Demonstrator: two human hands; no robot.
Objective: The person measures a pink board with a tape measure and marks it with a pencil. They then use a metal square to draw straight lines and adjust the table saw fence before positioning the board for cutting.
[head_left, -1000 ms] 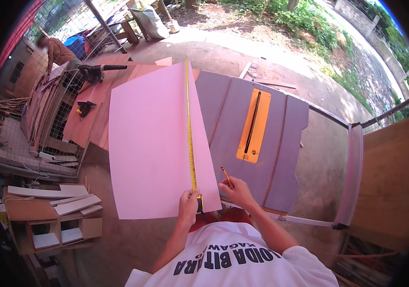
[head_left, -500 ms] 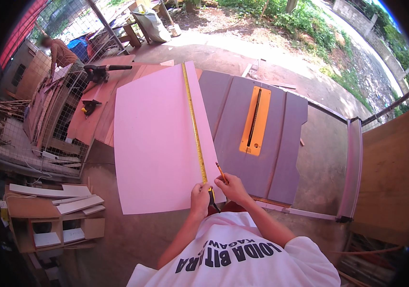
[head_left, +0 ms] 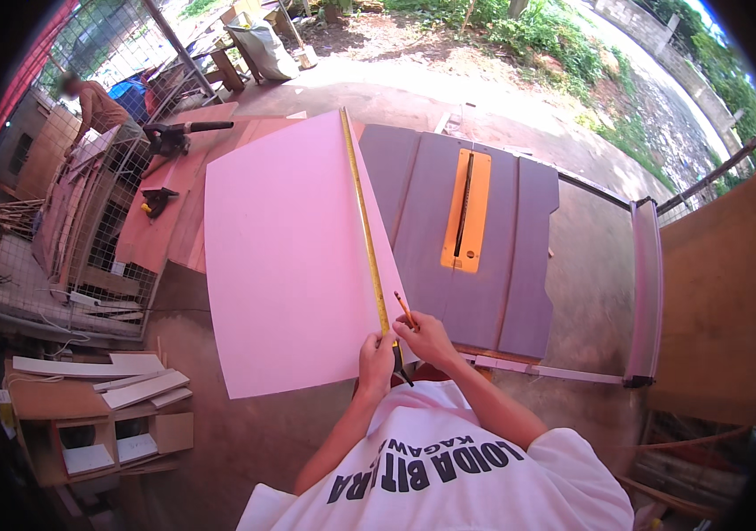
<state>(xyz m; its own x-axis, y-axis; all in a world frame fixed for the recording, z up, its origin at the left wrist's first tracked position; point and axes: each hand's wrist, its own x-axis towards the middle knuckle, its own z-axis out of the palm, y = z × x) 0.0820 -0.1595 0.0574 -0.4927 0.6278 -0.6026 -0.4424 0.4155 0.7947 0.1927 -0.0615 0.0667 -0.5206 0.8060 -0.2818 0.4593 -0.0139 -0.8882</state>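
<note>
A large pale pink-looking board lies in front of me, its right part over the table saw. Along its right side runs the yellow blade of a tape measure, stretched from the far edge to the near one. My left hand is closed round the tape's dark case at the near edge. Just right of it, my right hand grips an orange pencil pointing up and away. The right fingertips are close beside the blade; whether they touch it I cannot tell.
The table saw has an orange insert with a dark slot. Further left, a blower and another dark tool rest on reddish boards. Offcuts lie on a wooden cabinet. Behind wire mesh, a person bends over wood.
The tape's far end now lies closer to the board's far right corner. My right hand has come nearer to my left hand and the blade. The whole view has shifted slightly.
</note>
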